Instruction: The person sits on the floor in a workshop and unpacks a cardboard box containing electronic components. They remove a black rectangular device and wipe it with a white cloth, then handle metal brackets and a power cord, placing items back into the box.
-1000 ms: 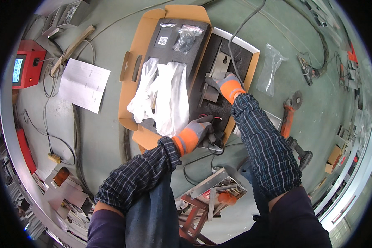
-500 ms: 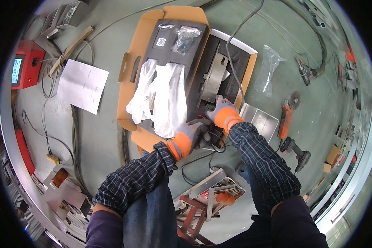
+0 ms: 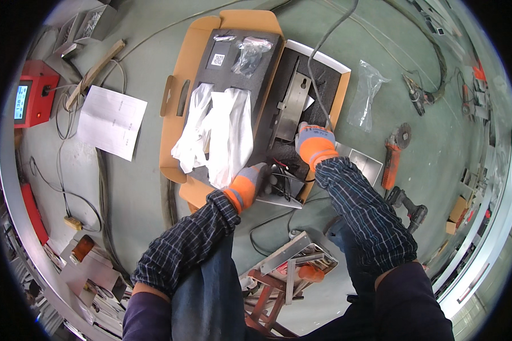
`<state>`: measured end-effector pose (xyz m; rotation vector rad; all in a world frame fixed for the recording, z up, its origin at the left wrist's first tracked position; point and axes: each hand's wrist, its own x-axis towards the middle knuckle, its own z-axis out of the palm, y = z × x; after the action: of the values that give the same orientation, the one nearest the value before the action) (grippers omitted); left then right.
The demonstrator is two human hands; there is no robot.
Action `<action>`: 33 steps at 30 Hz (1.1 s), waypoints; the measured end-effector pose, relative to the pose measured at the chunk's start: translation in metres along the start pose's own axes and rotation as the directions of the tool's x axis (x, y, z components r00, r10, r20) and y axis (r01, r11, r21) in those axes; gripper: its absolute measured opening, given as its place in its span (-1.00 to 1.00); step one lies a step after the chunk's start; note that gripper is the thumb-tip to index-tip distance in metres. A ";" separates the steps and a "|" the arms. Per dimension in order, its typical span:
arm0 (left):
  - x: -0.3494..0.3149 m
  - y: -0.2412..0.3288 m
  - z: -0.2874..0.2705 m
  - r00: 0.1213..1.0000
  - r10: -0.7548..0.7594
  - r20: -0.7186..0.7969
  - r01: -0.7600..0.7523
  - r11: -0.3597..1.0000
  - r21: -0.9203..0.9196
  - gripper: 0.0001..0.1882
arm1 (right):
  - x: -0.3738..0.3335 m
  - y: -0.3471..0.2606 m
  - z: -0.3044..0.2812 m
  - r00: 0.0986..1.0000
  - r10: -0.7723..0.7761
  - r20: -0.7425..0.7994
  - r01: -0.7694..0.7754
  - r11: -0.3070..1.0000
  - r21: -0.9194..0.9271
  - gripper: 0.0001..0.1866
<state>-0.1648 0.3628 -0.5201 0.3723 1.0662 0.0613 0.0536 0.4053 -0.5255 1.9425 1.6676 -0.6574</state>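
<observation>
My left hand (image 3: 249, 185), in a grey and orange glove, lies at the near edge of the open cardboard box (image 3: 173, 131). Its fingers point into the box beside black and red wires (image 3: 284, 181) and are mostly hidden. My right hand (image 3: 316, 143), gloved alike, is curled at the near end of a silver metal bracket (image 3: 293, 108) in the box's right compartment. What its fingers hold is hidden. White wrapped pieces (image 3: 230, 131) lie on the dark foam (image 3: 224, 74) to the left, near a clear bag of small parts (image 3: 250, 55).
A thick cable (image 3: 318, 48) hangs down over the box. To the right lie a plastic bag (image 3: 367, 94), an angle grinder (image 3: 391, 162) and a drill (image 3: 407, 207). A paper sheet (image 3: 112, 122) and red machine (image 3: 38, 96) are left. A stool (image 3: 270, 295) stands between my legs.
My hands have moved apart, the right one up and away toward the bracket, the left slightly back to the left. The black and red wires between them now show.
</observation>
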 end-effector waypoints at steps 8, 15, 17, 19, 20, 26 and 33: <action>0.015 -0.009 -0.007 0.998 -0.015 0.059 0.014 1.000 0.027 -0.80 | 0.000 -0.007 0.007 0.998 0.048 0.051 -0.049 0.998 0.027 -0.70; 0.012 -0.011 -0.006 0.998 -0.001 0.068 -0.005 0.997 0.079 -0.78 | 0.033 -0.001 -0.042 0.953 0.245 0.176 -0.300 0.841 0.450 -0.13; 0.016 -0.011 -0.005 0.998 -0.016 0.069 0.011 0.998 0.067 -0.77 | 0.058 0.001 -0.034 0.952 0.275 0.131 -0.298 0.747 0.594 0.02; 0.023 -0.017 -0.010 0.997 -0.024 0.077 0.017 0.997 0.081 -0.75 | 0.068 -0.013 -0.031 0.914 0.373 0.162 -0.401 0.757 0.516 0.10; 0.020 -0.011 -0.006 0.998 -0.038 0.056 0.034 0.997 0.075 -0.74 | 0.071 -0.018 -0.029 0.888 0.424 0.179 -0.455 0.755 0.473 0.15; 0.007 0.000 -0.003 0.997 -0.066 0.039 0.062 0.994 0.086 -0.70 | 0.051 -0.023 -0.014 0.898 0.400 0.183 -0.432 0.725 0.537 0.15; 0.012 -0.005 -0.008 0.996 -0.078 0.051 0.075 0.995 0.069 -0.72 | 0.040 -0.022 -0.015 0.907 0.393 0.152 -0.407 0.728 0.552 0.11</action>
<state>-0.1659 0.3630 -0.5354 0.3912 1.0299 -0.0529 0.0376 0.4478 -0.5411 2.5928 1.0188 -1.0890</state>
